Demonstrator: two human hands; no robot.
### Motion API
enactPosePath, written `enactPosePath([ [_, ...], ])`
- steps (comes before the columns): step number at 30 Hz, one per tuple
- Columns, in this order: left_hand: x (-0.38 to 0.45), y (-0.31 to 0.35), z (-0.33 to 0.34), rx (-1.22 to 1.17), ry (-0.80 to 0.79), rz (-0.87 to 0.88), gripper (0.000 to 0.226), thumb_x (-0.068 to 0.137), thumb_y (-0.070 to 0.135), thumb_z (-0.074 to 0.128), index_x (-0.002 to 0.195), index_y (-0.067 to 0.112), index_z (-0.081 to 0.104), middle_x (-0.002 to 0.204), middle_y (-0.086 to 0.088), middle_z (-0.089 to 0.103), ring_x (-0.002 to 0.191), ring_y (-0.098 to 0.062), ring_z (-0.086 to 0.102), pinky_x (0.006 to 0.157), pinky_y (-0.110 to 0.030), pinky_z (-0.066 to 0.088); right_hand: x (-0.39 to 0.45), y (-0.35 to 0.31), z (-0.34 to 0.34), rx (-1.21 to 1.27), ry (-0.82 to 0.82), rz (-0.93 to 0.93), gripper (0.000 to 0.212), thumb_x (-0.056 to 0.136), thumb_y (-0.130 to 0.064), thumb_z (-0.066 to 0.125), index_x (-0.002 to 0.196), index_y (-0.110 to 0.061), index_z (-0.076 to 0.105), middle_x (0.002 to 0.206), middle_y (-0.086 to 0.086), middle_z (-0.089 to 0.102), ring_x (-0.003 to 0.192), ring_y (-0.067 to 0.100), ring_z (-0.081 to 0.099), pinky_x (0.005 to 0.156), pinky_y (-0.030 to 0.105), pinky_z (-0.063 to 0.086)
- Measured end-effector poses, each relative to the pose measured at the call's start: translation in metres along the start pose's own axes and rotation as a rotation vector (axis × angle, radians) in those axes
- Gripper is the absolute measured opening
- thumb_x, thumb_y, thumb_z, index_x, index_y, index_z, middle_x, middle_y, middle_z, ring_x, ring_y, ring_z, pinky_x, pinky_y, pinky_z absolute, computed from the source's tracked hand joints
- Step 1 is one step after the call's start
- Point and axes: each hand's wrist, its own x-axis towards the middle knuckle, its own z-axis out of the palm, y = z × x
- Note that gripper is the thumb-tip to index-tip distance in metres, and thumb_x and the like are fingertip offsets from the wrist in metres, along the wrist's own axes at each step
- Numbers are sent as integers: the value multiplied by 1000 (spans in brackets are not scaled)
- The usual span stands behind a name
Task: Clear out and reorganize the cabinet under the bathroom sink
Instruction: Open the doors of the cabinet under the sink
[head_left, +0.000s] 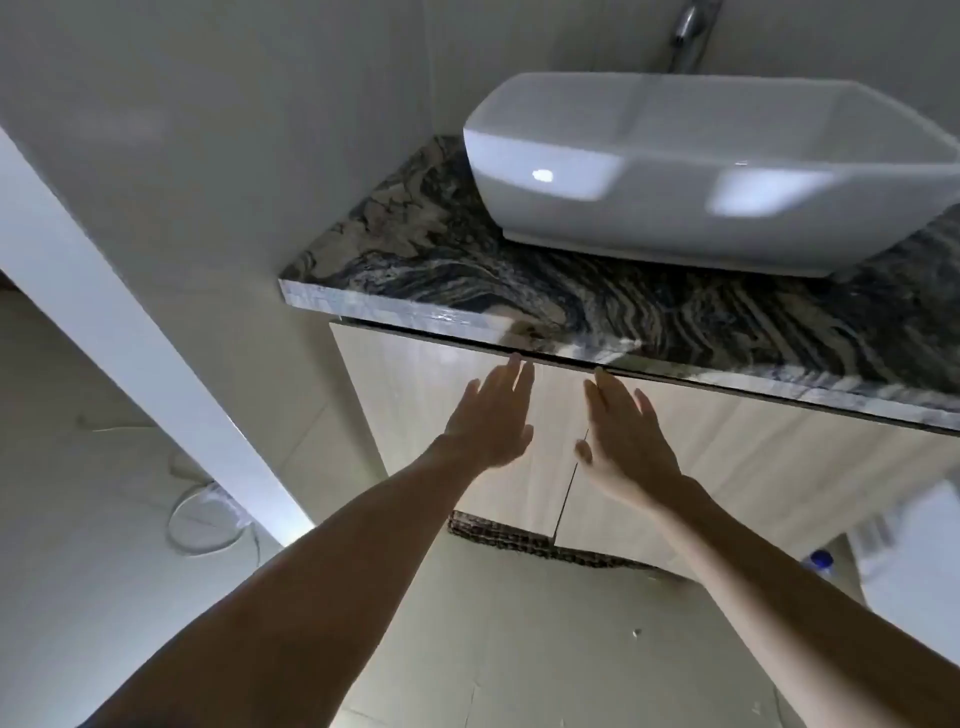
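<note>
Both hands reach forward to the cabinet (519, 441) under the sink (701, 171). The left hand (493, 415) is at about 11 o'clock from the frame's centre-bottom, fingers straight and together, its tips at the dark gap between the top edge of the left door (415, 405) and the underside of the table (597, 306). Its grip is open and flat and has hold of nothing. The right hand (623, 436) is just beside it at 1 o'clock, fingers spread a little, thumb out to the left, tips close to the same gap above the right door (753, 467). Its grip is likewise open and empty. Whether either fingertip touches the door edge, I cannot tell.

The two pale wood-grain doors are shut, meeting at a thin vertical seam between the hands. What lies inside is hidden. The table is a dark veined stone slab overhanging the doors. The white basin stands on it at 2 o'clock, with a chrome tap (691, 31) on the wall behind it.

Below the doors a dark mosaic strip (519, 540) meets the tiled floor (545, 649). A blue cap (822, 560) shows at 4 o'clock, and a round drain (208, 519) at 8 o'clock.
</note>
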Motion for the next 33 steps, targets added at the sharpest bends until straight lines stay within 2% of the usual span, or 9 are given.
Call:
enactPosePath([
  [3, 17, 0, 22, 48, 208, 15, 75, 95, 29, 48, 152, 4, 5, 160, -16, 5, 133, -31, 36, 102, -40, 37, 19, 1, 28, -122, 193, -23, 75, 87, -28, 55, 147, 0, 19, 157, 14, 18, 147, 22, 14, 118, 46, 9],
  [6, 28, 0, 46, 28, 379, -5, 73, 91, 17, 49, 151, 5, 11, 159, -16, 10, 115, -31, 52, 87, -36, 45, 38, -4, 55, -168, 385, 18, 78, 71, -22, 70, 137, 4, 39, 139, 17, 46, 133, 29, 42, 109, 58, 22],
  [10, 45, -5, 91, -128, 702, 17, 73, 76, 0, 58, 144, 2, 33, 153, -16, 32, 130, -32, 46, 86, -39, 54, 49, -4, 79, -265, 688, 8, 63, 64, -11, 69, 123, 4, 53, 113, 16, 60, 116, 32, 55, 104, 60, 27],
  [14, 51, -8, 111, -189, 920, 40, 67, 75, 7, 67, 137, 9, 42, 144, -10, 45, 113, -28, 58, 83, -36, 55, 49, -2, 91, -283, 858, -2, 43, 69, -5, 66, 111, -2, 58, 107, 12, 64, 112, 31, 58, 106, 56, 27],
  [17, 35, -10, 122, -227, 949, 128, 61, 80, 12, 65, 137, 12, 42, 142, -7, 46, 114, -27, 57, 89, -38, 54, 32, -12, 101, -229, 827, 33, 31, 73, -10, 67, 102, -2, 59, 99, 15, 64, 100, 36, 60, 92, 48, 43],
  [20, 5, 11, 139, -133, 913, 294, 52, 78, 15, 71, 127, 10, 55, 130, -7, 58, 111, -28, 59, 89, -39, 54, -4, -14, 107, -111, 623, 78, 30, 84, -21, 64, 108, -3, 57, 102, 16, 64, 94, 34, 62, 81, 39, 49],
  [24, 0, 14, 126, -277, 1088, 123, 24, 81, 17, 66, 103, 8, 65, 103, -8, 68, 92, -29, 63, 75, -36, 55, -7, -26, 92, -122, 593, -37, 16, 92, -15, 52, 99, -3, 59, 99, 16, 64, 92, 35, 62, 76, 38, 44],
  [28, -9, -9, 112, -200, 1048, 130, 26, 81, 13, 66, 106, 8, 64, 106, -7, 66, 91, -27, 64, 69, -35, 56, 1, -50, 75, -105, 636, 8, 15, 94, -19, 51, 99, -8, 60, 99, 11, 66, 93, 32, 62, 78, 37, 44],
  [33, -23, -10, 103, -167, 943, 170, 30, 86, 15, 60, 116, 8, 59, 117, -9, 61, 104, -28, 59, 79, -39, 54, -6, -43, 68, -1, 595, -22, 15, 90, -24, 57, 91, -13, 66, 85, 8, 68, 76, 28, 63, 60, 30, 44],
])
